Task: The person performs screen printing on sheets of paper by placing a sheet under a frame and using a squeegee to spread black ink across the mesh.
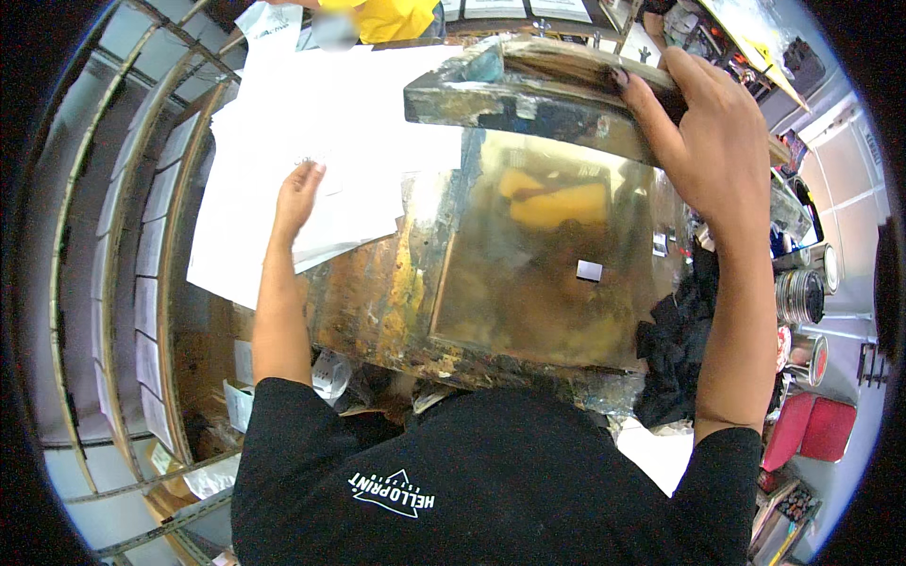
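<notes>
My right hand (713,132) grips the top edge of a worn, paint-stained wooden frame (547,108); its fingers curl over the far side and are partly hidden. The frame is raised at the back of the work table. In front of it lies a glossy, brownish flat panel (528,292) with yellow reflections and a small white square (589,271) on it. Over on the left, my left hand (300,193) is over large white paper sheets (349,113), its fingers drawn together. Whatever lies between those fingertips is too small to make out.
The stained wooden table (368,302) shows between paper and panel. Black cloth (679,330) bunches at its right edge. Tins (800,297) stand farther right, above a red object (812,429). Rack shelves (160,274) line the left. A person in yellow (396,19) stands across the table.
</notes>
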The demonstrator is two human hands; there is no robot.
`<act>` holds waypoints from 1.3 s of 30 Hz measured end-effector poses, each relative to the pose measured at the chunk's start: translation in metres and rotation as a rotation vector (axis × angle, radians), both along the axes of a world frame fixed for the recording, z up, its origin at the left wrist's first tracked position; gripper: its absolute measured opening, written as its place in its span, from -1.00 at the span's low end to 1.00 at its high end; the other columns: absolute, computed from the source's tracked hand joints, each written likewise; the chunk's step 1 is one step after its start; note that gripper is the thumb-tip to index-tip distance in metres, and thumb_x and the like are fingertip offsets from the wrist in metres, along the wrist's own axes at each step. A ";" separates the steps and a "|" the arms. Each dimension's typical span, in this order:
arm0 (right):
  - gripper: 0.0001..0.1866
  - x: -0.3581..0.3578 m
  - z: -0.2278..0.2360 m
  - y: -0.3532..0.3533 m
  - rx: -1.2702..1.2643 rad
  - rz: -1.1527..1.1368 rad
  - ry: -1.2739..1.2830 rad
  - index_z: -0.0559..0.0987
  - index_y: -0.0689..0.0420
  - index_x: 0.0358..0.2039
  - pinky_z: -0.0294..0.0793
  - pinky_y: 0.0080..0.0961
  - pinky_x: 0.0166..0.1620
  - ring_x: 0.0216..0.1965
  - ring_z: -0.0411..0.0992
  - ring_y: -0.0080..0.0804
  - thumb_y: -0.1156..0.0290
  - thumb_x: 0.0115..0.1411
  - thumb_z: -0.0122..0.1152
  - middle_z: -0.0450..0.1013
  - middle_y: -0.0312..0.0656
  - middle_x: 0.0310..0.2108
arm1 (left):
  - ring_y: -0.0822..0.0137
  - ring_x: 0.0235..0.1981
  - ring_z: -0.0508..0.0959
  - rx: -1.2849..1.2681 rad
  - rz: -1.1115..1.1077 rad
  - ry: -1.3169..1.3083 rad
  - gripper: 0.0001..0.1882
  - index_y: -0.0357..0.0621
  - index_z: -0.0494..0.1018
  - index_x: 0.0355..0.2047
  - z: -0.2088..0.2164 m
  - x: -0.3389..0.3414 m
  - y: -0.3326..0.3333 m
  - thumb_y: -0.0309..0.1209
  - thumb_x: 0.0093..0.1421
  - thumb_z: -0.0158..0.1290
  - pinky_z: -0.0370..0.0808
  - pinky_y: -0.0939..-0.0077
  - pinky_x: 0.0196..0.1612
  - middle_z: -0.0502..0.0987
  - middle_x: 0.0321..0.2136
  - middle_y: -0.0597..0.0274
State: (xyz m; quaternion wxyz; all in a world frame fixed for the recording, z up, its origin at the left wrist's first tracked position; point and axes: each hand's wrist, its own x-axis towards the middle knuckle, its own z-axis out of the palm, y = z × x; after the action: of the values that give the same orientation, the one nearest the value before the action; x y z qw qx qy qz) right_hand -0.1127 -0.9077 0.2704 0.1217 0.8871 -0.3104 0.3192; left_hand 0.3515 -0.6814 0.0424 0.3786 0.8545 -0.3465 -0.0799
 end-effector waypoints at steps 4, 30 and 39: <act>-0.48 0.001 0.004 -0.002 0.016 -0.047 0.031 0.57 0.26 -0.22 0.45 -0.06 -0.12 -0.21 0.51 0.17 -0.06 0.34 0.16 0.54 0.11 -0.31 | -0.03 0.13 0.57 0.069 -0.321 0.129 -0.40 -0.29 0.43 0.23 0.033 -0.068 -0.040 -0.01 0.47 -0.03 0.49 0.15 0.18 0.56 0.12 -0.17; -0.41 0.009 0.028 -0.002 0.062 -0.054 0.020 0.45 0.13 -0.62 0.37 -0.42 -0.50 -0.61 0.34 -0.43 -0.12 0.35 0.07 0.40 -0.20 -0.66 | -0.11 0.40 0.22 -0.085 -1.098 -0.588 -0.50 0.11 0.46 0.26 -0.062 -0.382 -0.205 -0.02 0.46 -0.15 0.05 -0.29 0.43 0.33 0.36 0.17; -0.46 0.005 0.022 -0.012 0.141 -0.001 -0.001 0.47 0.18 -0.59 0.42 -0.35 -0.43 -0.58 0.39 -0.32 -0.05 0.30 0.13 0.44 -0.13 -0.63 | -0.10 0.35 0.30 -0.228 -0.970 -0.459 -0.45 0.02 0.46 0.25 -0.036 -0.370 -0.196 0.04 0.39 0.01 0.16 -0.12 0.42 0.32 0.36 0.04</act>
State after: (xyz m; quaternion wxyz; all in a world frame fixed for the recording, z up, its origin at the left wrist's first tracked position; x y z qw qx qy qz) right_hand -0.1079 -0.9199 0.2920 0.0590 0.8931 -0.3326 0.2969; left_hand -0.0188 -0.8773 0.0060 0.3032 0.5459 -0.7809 -0.0187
